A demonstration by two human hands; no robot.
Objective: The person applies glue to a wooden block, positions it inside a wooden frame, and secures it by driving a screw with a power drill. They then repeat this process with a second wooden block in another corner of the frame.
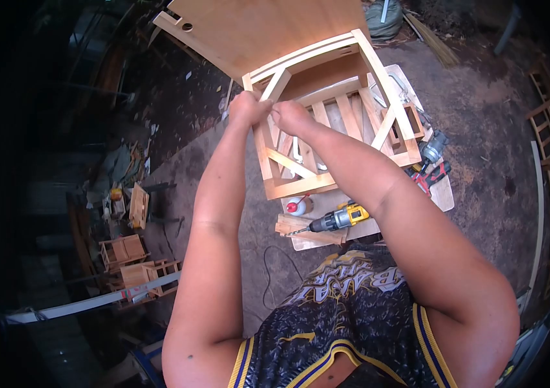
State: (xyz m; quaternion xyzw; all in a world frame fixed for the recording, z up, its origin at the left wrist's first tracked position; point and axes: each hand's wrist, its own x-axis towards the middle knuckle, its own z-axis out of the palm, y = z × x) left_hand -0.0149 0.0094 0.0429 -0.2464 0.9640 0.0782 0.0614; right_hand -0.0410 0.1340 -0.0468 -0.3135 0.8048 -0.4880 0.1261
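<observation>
The frame (297,187) sits on the counter (442,195), and both hands meet at its far left corner, by the lower end of a diagonal brace (276,84). The left hand (249,108) is curled over the frame's left rail; the right hand (291,118) is bunched just beside it. I cannot tell whether either hand's fingers are clamped on the brace, the rail or something small between them. The step in hand looks to be fitting or fixing that brace; two others (290,163) already span the frame's near corners. The next move seems to call for holding the joint flush and steady. A yellow drill (339,217) and a bottle (299,206) lie on the near side of the frame.
</observation>
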